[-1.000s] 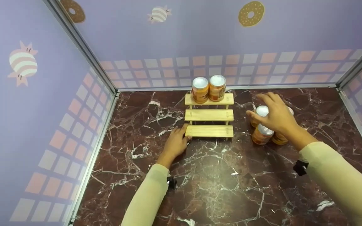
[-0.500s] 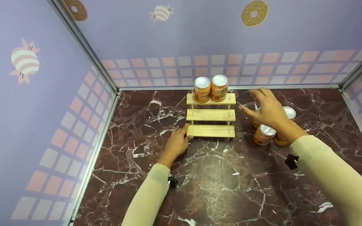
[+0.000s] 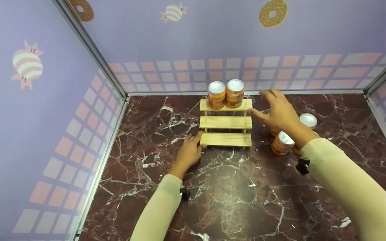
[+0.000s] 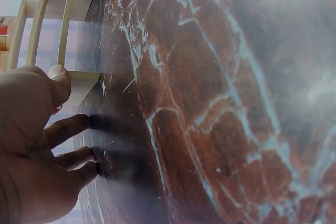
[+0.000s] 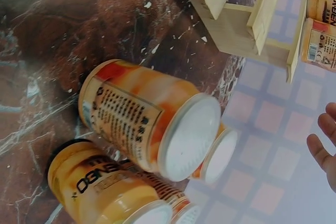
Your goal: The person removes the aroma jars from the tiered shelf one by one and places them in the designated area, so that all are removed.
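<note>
Marbled tabletop (image 3: 230, 201), hands (image 3: 188, 151) by rack (image 3: 226, 122); upright cans (image 3: 235, 95)

A dark red-brown counter (image 3: 233, 204), veined in white, spreads across my remote feed, bearing a three-tiered wooden stand (image 3: 226, 122), four upright orange cans (image 5: 134, 116) bunched near it and a scatter of small white flecks (image 3: 252, 185).

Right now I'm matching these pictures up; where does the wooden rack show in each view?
Head: the wooden rack is just right of centre, two jars on its top step.
Left wrist: the wooden rack is at upper left, partly cut off.
Right wrist: the wooden rack is at upper right, partly cut off.
Shared landmark: the marbled tabletop it stands on.
</note>
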